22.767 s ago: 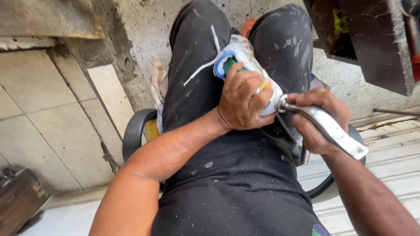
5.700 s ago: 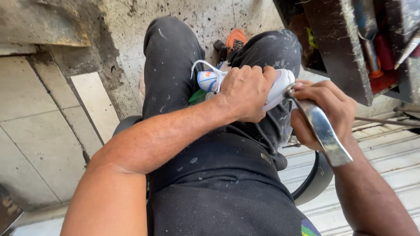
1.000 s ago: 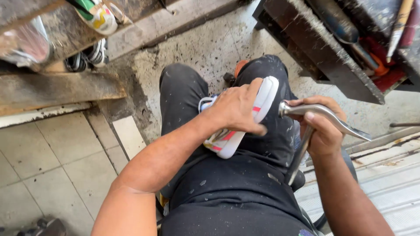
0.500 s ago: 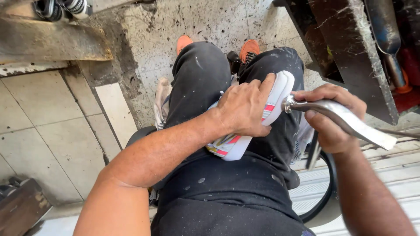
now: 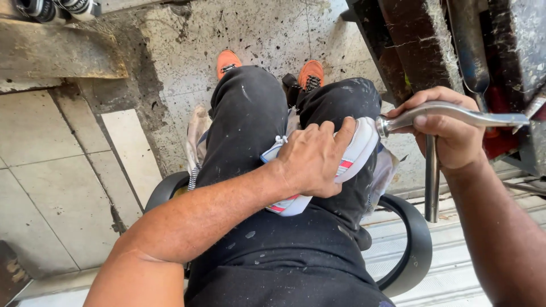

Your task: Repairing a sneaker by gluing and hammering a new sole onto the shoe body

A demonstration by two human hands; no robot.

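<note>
I sit in dark, dust-speckled trousers with a white sneaker (image 5: pixel 355 156) with red and blue stripes lying on my lap. My left hand (image 5: pixel 310 159) lies over the shoe and grips it, fingers spread across its upper. My right hand (image 5: pixel 449 133) is closed around a curved silver metal tool (image 5: pixel 455 116), whose tip touches the sneaker's sole edge at the right. A second metal bar (image 5: pixel 431 182) hangs down from the same hand.
My orange shoes (image 5: pixel 310 73) rest on stained concrete ahead. A black chair rim (image 5: pixel 412 244) curves around my right hip. A dark wooden rack with tools (image 5: pixel 455 45) stands at upper right, tiled floor (image 5: pixel 51 182) at left, a cloth (image 5: pixel 196 136) under my thigh.
The view has tilted so my feet show. The sneaker stays on my lap under my left hand; my right hand has kept the metal tool at the sole's edge, slightly higher.
</note>
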